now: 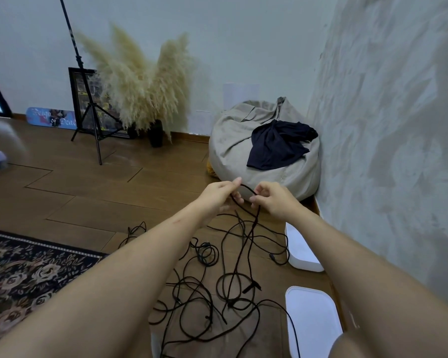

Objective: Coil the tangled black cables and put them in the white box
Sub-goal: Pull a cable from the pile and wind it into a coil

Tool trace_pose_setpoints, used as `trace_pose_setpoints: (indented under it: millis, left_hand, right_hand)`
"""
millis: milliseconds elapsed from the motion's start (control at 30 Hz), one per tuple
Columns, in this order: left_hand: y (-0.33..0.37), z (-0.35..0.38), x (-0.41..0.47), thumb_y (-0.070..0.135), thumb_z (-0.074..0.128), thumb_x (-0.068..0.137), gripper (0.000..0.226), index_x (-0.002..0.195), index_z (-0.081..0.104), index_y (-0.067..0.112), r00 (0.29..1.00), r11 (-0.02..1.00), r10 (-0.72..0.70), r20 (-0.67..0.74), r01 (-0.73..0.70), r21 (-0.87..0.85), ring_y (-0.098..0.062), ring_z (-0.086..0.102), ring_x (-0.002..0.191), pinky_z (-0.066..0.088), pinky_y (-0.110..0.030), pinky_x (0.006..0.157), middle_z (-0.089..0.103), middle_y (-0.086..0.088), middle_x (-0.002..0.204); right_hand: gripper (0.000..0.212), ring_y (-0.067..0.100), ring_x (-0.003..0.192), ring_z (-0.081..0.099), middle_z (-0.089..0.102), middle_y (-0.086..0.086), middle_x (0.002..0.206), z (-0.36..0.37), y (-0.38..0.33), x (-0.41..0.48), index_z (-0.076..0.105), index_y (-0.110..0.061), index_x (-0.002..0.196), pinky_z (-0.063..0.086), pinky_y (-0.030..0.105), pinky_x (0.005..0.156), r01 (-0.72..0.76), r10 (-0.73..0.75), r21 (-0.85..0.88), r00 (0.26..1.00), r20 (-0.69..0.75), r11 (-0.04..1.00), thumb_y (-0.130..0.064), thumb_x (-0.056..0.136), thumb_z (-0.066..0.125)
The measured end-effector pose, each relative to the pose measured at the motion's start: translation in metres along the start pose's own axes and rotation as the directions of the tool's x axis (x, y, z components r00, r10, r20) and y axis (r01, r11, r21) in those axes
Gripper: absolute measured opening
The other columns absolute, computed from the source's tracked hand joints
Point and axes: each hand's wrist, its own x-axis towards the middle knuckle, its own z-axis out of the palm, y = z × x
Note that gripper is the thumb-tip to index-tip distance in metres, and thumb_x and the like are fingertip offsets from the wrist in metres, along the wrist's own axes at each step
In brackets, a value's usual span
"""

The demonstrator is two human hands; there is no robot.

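Cables (204, 293): tangled at the floor's (88, 192) right edge, just beside the white box (304, 257); light, limp, likely to snag.
Hands: left hand (219, 196) and right hand (274, 200) each pinch one raised strand (247, 188) (best taken near a plug end, I think).

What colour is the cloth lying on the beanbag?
The cloth is dark navy, on a beige beanbag; head view.
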Motion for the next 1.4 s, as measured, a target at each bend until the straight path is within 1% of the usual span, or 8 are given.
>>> trace_pose_setpoints:
  millis: [100, 167, 433, 700, 867, 1033, 1200, 1400]
  left_hand:
    - [0.006, 0.001, 0.001, 0.040, 0.057, 0.104, 0.035, 0.079, 0.051, 0.017, 0.999, 0.992, -0.051, -0.009, 0.049, -0.114, -0.017, 0.055, 0.060, 0.058, -0.035, 0.073, 0.045, -0.001, 0.066]
    - [0.002, -0.007, 0.001, 0.046, 0.057, 0.103, 0.038, 0.078, 0.052, 0.017, 1.000, 0.993, 0.022, -0.009, -0.021, 0.117, -0.015, 0.038, 0.055, 0.043, -0.029, 0.054, 0.038, -0.004, 0.067]
    - [-0.007, -0.033, 0.000, 0.069, 0.060, 0.090, 0.043, 0.070, 0.065, 0.031, 0.975, 0.540, 0.212, -0.074, -0.053, 0.840, -0.011, 0.055, 0.068, 0.042, -0.032, 0.058, 0.058, 0.010, 0.068]
    - [-0.017, -0.098, -0.010, 0.069, 0.059, 0.089, 0.050, 0.075, 0.070, 0.022, 0.970, 0.514, 0.166, -0.180, 0.070, 0.855, -0.018, 0.057, 0.062, 0.046, -0.033, 0.060, 0.061, 0.002, 0.064]
    - [-0.021, -0.093, -0.008, 0.057, 0.056, 0.099, 0.037, 0.083, 0.072, 0.027, 0.983, 0.563, 0.125, -0.137, 0.043, 0.825, -0.025, 0.064, 0.082, 0.055, -0.042, 0.076, 0.069, -0.005, 0.084]
    - [-0.012, -0.067, -0.007, 0.050, 0.054, 0.102, 0.030, 0.090, 0.073, 0.030, 0.987, 0.608, 0.157, -0.046, -0.060, 0.791, -0.019, 0.061, 0.081, 0.050, -0.036, 0.073, 0.067, 0.001, 0.083]
    - [0.000, -0.039, -0.011, 0.043, 0.056, 0.103, 0.027, 0.096, 0.074, 0.026, 0.978, 0.635, 0.206, 0.028, -0.156, 0.756, -0.009, 0.058, 0.076, 0.046, -0.031, 0.068, 0.064, 0.011, 0.077]
    - [0.006, -0.020, -0.009, 0.048, 0.059, 0.100, 0.022, 0.094, 0.074, 0.032, 0.960, 0.628, 0.259, 0.106, -0.251, 0.737, -0.009, 0.064, 0.086, 0.054, -0.040, 0.079, 0.071, 0.009, 0.085]
  right_hand:
    - [0.010, 0.022, 0.082, 0.068, 0.073, 0.003, 0.079, -0.004, -0.003, -0.002, 0.056, -0.016, 0.102, 0.049, 0.038, 0.077, -0.003, 0.012, 0.180, 0.999, -0.045, 0.984, -0.024, 0.101, 0.061]
    - [0.012, 0.022, 0.076, 0.064, 0.063, 0.005, 0.077, -0.010, -0.004, -0.004, 0.057, -0.013, 0.104, 0.052, 0.036, 0.073, -0.015, 0.034, 0.222, 0.996, -0.080, 0.975, -0.023, 0.101, 0.062]
    - [0.016, 0.010, 0.084, 0.059, 0.066, -0.007, 0.084, -0.019, 0.015, -0.008, 0.073, -0.025, 0.088, 0.040, 0.024, 0.066, -0.028, 0.030, -0.087, 0.999, 0.023, 0.996, -0.041, 0.089, 0.076]
    - [0.035, 0.009, 0.065, 0.053, 0.057, -0.014, 0.055, -0.052, 0.054, -0.024, 0.071, -0.022, 0.069, 0.040, 0.027, 0.063, -0.150, 0.148, -0.089, 0.988, -0.037, 0.985, -0.053, 0.087, 0.075]
    - [0.010, 0.009, 0.087, 0.059, 0.068, -0.008, 0.098, -0.047, 0.049, -0.017, 0.071, -0.029, 0.096, 0.044, 0.025, 0.073, -0.117, 0.122, -0.073, 0.990, 0.075, 0.990, -0.039, 0.094, 0.071]
    - [0.036, 0.010, 0.081, 0.060, 0.067, 0.000, 0.110, -0.028, 0.041, -0.013, 0.062, -0.021, 0.131, 0.052, 0.026, 0.072, -0.164, 0.159, 0.021, 0.976, 0.151, 0.986, -0.028, 0.096, 0.070]
    - [0.076, 0.023, 0.141, 0.045, 0.046, 0.001, 0.154, -0.018, 0.022, -0.009, 0.035, -0.031, 0.157, 0.038, 0.036, 0.112, -0.076, 0.082, -0.063, 0.991, 0.102, 0.995, -0.033, 0.092, 0.075]
    - [0.009, 0.006, 0.095, 0.066, 0.074, -0.010, 0.097, -0.007, -0.020, -0.005, 0.072, -0.028, 0.103, 0.052, 0.034, 0.089, 0.143, -0.138, -0.022, 0.977, 0.161, 0.990, -0.031, 0.099, 0.064]
